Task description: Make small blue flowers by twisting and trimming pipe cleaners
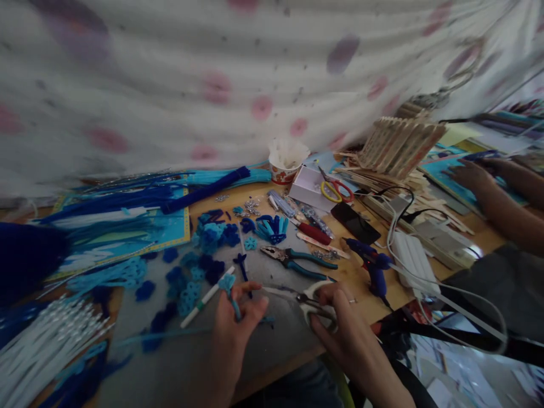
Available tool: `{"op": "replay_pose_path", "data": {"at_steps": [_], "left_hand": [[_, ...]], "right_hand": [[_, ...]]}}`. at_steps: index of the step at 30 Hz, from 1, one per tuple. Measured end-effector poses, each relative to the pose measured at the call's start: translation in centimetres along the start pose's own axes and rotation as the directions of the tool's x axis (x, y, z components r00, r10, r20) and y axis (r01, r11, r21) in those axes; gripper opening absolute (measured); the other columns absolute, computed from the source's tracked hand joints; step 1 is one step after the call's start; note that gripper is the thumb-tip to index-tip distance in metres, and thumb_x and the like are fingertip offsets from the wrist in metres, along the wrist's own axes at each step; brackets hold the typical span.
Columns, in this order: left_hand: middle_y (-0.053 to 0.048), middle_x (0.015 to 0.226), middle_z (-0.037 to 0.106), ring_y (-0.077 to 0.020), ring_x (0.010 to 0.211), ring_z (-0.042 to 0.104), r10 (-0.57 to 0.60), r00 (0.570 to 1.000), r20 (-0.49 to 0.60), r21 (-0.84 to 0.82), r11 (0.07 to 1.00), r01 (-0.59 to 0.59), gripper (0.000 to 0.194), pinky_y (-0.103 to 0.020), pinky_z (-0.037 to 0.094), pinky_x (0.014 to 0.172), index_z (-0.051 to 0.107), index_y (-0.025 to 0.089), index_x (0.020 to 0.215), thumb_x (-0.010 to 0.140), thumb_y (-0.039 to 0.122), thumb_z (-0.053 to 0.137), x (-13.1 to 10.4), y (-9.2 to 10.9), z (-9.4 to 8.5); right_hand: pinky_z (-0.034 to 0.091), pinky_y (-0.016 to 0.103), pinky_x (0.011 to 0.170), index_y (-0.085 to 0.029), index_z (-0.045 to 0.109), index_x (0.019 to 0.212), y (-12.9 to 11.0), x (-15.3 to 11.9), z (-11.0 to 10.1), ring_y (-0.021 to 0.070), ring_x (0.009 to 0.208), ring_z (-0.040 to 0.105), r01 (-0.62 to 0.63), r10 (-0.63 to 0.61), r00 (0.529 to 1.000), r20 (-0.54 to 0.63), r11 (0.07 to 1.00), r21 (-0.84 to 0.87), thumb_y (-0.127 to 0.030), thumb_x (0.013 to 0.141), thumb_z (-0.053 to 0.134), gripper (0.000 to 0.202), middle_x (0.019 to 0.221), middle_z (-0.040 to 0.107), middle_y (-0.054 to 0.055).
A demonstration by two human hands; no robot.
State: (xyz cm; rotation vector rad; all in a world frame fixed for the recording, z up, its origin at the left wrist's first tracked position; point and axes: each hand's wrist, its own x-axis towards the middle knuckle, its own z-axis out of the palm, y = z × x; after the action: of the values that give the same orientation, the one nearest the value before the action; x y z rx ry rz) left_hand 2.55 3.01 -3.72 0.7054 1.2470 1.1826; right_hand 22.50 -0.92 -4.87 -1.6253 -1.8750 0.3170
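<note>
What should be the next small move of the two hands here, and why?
Probably bring the grey-handled scissors in the right hand leftward to the light blue pipe cleaner piece pinched in the left hand. The blades already point toward that piece, but a gap separates them.

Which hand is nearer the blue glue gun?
Right. The right hand, holding grey-handled scissors, sits just left of and below the blue glue gun. The left hand, pinching a blue pipe-cleaner piece, is farther left.
</note>
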Motion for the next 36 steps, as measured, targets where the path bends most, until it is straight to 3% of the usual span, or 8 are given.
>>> {"op": "replay_pose_path", "data": {"at_steps": [6,10,14,20,25,30,33,36], "left_hand": [[0.010,0.063,0.044,-0.0084,0.051,0.041,0.075,0.994,-0.084,0.177,0.982,-0.060,0.047,-0.022,0.039,0.050,0.041,0.025,0.073,0.062,0.032,0.086,-0.6,-0.5,2.7],[0.004,0.066,0.056,-0.0119,0.054,0.045,0.093,0.991,-0.091,0.248,0.966,-0.068,0.034,-0.026,0.041,0.052,0.053,0.023,0.075,0.066,0.035,0.083,-1.3,0.0,3.0],[-0.001,0.075,0.067,-0.0116,0.053,0.043,0.128,0.988,-0.087,0.226,0.969,-0.105,0.037,-0.027,0.040,0.052,0.046,0.025,0.072,0.070,0.035,0.081,-1.7,0.2,3.3],[0.003,0.068,0.063,-0.0104,0.053,0.045,0.173,0.980,-0.098,0.189,0.970,-0.152,0.046,-0.024,0.040,0.052,0.037,0.026,0.072,0.071,0.031,0.083,-0.9,0.6,2.4],[0.008,0.062,0.060,-0.0095,0.053,0.053,0.264,0.945,-0.193,0.100,0.963,-0.249,0.049,-0.022,0.042,0.055,0.035,0.026,0.073,0.070,0.028,0.084,1.0,2.4,0.5],[0.010,0.048,0.053,-0.0102,0.049,0.053,0.239,0.970,-0.043,0.180,0.957,-0.228,0.040,-0.023,0.043,0.057,0.036,0.025,0.071,0.080,0.029,0.074,1.9,2.3,0.3],[0.001,0.075,0.074,-0.0065,0.046,0.044,0.194,0.977,0.085,0.228,0.951,-0.209,0.034,-0.022,0.038,0.051,0.041,0.024,0.074,0.077,0.023,0.075,1.4,1.6,0.9],[-0.003,0.094,0.078,-0.0022,0.038,0.027,0.112,0.981,0.158,0.092,0.988,-0.128,0.033,-0.022,0.024,0.042,0.037,0.024,0.076,0.074,0.020,0.069,0.4,1.4,1.7]], "right_hand": [[0.052,0.031,0.069,-0.025,0.043,0.090,-1.5,0.5,0.5,0.0215,0.082,0.060,0.000,0.003,0.998,-0.062,0.998,0.055,-0.010,0.080,0.059,0.024,0.091,0.057,0.004],[0.051,0.033,0.069,-0.024,0.044,0.094,-1.9,0.5,0.3,0.0223,0.082,0.058,0.004,-0.004,0.997,-0.074,1.000,-0.010,-0.012,0.071,0.067,0.034,0.095,0.053,0.004],[0.051,0.036,0.070,-0.025,0.043,0.092,-1.9,0.4,0.5,0.0241,0.083,0.058,0.022,-0.031,0.992,-0.119,0.997,-0.078,-0.011,0.070,0.067,0.036,0.094,0.052,0.004],[0.053,0.040,0.075,-0.026,0.041,0.092,-1.9,0.2,0.5,0.0253,0.085,0.057,0.063,-0.080,0.989,-0.127,0.989,-0.136,-0.012,0.071,0.067,0.035,0.095,0.050,0.005],[0.052,0.047,0.084,-0.025,0.043,0.093,-0.8,0.4,0.0,0.0253,0.086,0.057,0.032,-0.055,0.982,-0.181,0.991,-0.130,-0.015,0.078,0.063,0.027,0.095,0.051,0.005],[0.052,0.042,0.080,-0.026,0.044,0.093,-0.4,0.6,-0.6,0.0249,0.086,0.058,0.032,-0.063,0.961,-0.268,0.992,-0.119,-0.021,0.081,0.063,0.023,0.094,0.051,0.003],[0.050,0.038,0.071,-0.025,0.044,0.093,-0.7,0.5,-0.7,0.0239,0.083,0.058,0.032,-0.059,0.956,-0.286,0.995,-0.097,-0.022,0.081,0.063,0.023,0.093,0.050,0.003],[0.049,0.039,0.070,-0.025,0.044,0.094,-1.0,0.5,-0.7,0.0243,0.082,0.058,0.069,-0.097,0.956,-0.278,0.992,-0.108,-0.019,0.082,0.061,0.022,0.092,0.051,0.003]]}}
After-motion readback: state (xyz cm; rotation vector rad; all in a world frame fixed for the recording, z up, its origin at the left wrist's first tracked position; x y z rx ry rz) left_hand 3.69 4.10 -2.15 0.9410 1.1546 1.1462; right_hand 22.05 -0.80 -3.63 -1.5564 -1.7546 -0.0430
